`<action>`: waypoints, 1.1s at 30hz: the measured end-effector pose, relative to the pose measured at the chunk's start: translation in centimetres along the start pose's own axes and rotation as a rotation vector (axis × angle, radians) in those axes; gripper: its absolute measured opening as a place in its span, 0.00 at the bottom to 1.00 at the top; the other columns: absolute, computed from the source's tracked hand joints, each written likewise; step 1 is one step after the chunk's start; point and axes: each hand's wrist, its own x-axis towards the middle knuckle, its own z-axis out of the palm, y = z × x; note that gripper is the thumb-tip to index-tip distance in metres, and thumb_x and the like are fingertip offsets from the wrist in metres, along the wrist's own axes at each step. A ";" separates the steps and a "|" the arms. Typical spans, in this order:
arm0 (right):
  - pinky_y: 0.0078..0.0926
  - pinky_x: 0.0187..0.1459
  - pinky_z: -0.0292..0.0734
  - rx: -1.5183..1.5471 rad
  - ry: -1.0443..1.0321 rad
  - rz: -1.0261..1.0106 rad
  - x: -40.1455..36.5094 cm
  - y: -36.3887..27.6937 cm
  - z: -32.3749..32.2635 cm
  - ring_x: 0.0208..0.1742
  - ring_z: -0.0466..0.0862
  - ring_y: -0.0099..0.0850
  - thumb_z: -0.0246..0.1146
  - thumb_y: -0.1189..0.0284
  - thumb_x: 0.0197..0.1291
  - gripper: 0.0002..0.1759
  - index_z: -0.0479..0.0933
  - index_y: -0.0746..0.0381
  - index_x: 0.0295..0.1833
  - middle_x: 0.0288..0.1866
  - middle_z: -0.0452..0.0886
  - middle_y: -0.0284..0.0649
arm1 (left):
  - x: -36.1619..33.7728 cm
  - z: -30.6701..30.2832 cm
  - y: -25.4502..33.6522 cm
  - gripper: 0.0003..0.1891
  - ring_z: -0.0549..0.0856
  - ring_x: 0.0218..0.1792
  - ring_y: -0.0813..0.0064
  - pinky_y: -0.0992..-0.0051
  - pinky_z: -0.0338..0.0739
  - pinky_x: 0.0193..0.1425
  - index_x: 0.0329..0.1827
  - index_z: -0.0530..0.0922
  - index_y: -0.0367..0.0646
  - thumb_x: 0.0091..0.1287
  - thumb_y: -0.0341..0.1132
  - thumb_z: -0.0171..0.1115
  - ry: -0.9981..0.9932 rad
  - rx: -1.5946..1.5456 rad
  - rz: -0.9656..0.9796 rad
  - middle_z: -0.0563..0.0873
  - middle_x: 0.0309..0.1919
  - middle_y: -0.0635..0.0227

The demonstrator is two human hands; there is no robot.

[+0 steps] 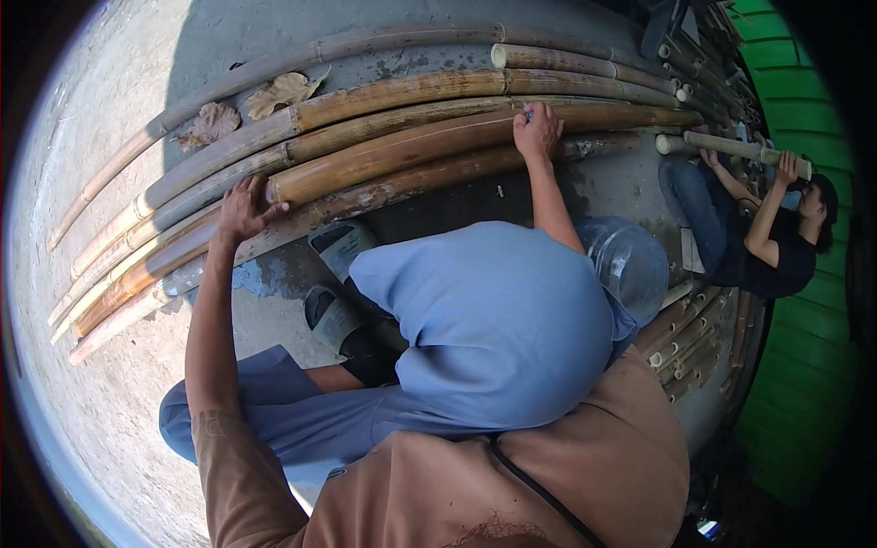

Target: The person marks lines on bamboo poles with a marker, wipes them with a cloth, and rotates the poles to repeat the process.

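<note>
Several long bamboo poles lie side by side on the ground. My left hand (245, 210) rests on the nearer poles at the left, its thumb and fingers apart beside a node of the thick brown pole (393, 155). Farther right, my right hand (538, 131) is on top of that same pole with its fingers curled round a small object, too hidden to name. A thin pale line runs along the pole between the hands. Below it lies a darker, stained pole (411, 187).
A co-worker (776, 237) sits at the right, holding a bamboo piece (749, 153) with both hands. A clear plastic bottle (630, 265) stands beside my knee. Cut bamboo (685, 338) is stacked behind it. Dry leaves (283, 93) lie between poles. A green wall (804, 365) is at the right.
</note>
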 end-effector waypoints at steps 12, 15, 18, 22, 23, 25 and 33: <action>0.65 0.82 0.58 0.616 -0.236 -0.773 -17.2 -37.0 3.0 0.67 0.78 0.54 0.63 0.66 0.63 0.17 0.77 0.63 0.53 0.55 0.79 0.55 | 0.3 1.1 1.8 0.50 0.77 0.68 0.51 0.53 0.70 0.73 0.64 0.77 0.43 0.45 0.69 0.82 0.101 0.219 -0.062 0.81 0.61 0.56; 0.66 0.84 0.54 0.522 -0.433 -0.720 -15.6 -35.3 2.8 0.71 0.77 0.52 0.64 0.65 0.63 0.18 0.77 0.63 0.55 0.58 0.80 0.53 | 0.0 0.5 1.4 0.48 0.78 0.67 0.50 0.52 0.71 0.73 0.62 0.78 0.43 0.45 0.68 0.83 0.084 0.184 -0.017 0.81 0.59 0.55; 0.69 0.82 0.58 0.403 -0.304 -0.434 -10.4 -25.9 3.1 0.64 0.81 0.52 0.61 0.66 0.65 0.14 0.80 0.61 0.53 0.53 0.83 0.49 | -0.2 -0.7 2.3 0.49 0.78 0.68 0.51 0.54 0.71 0.74 0.63 0.80 0.43 0.46 0.71 0.82 0.028 0.175 -0.059 0.81 0.60 0.56; 0.67 0.71 0.70 0.040 -0.011 -0.157 -2.5 -6.3 3.1 0.60 0.84 0.51 0.61 0.65 0.67 0.13 0.83 0.56 0.53 0.55 0.86 0.44 | -0.3 -1.0 2.2 0.48 0.78 0.69 0.51 0.55 0.71 0.76 0.65 0.79 0.45 0.48 0.69 0.81 0.021 0.184 -0.054 0.82 0.61 0.55; 0.66 0.67 0.72 -0.051 0.056 -0.109 -1.1 -2.1 3.4 0.61 0.85 0.50 0.61 0.65 0.67 0.12 0.83 0.55 0.52 0.55 0.87 0.43 | -0.2 -0.5 1.8 0.48 0.78 0.69 0.51 0.55 0.71 0.76 0.65 0.79 0.45 0.48 0.69 0.81 0.038 0.187 -0.049 0.82 0.61 0.55; 0.65 0.64 0.72 -0.079 0.035 -0.114 0.5 1.9 2.9 0.59 0.84 0.52 0.63 0.66 0.65 0.11 0.81 0.55 0.50 0.52 0.86 0.45 | -0.4 -0.2 1.6 0.47 0.78 0.69 0.50 0.55 0.71 0.77 0.65 0.78 0.45 0.47 0.67 0.82 0.043 0.163 -0.050 0.82 0.61 0.55; 0.67 0.74 0.65 0.412 -0.377 -0.565 -10.7 -27.1 3.5 0.58 0.81 0.57 0.61 0.69 0.66 0.13 0.76 0.63 0.51 0.51 0.80 0.55 | -0.3 0.1 1.4 0.46 0.79 0.67 0.51 0.54 0.72 0.75 0.63 0.78 0.44 0.45 0.64 0.83 0.086 0.139 -0.030 0.83 0.60 0.56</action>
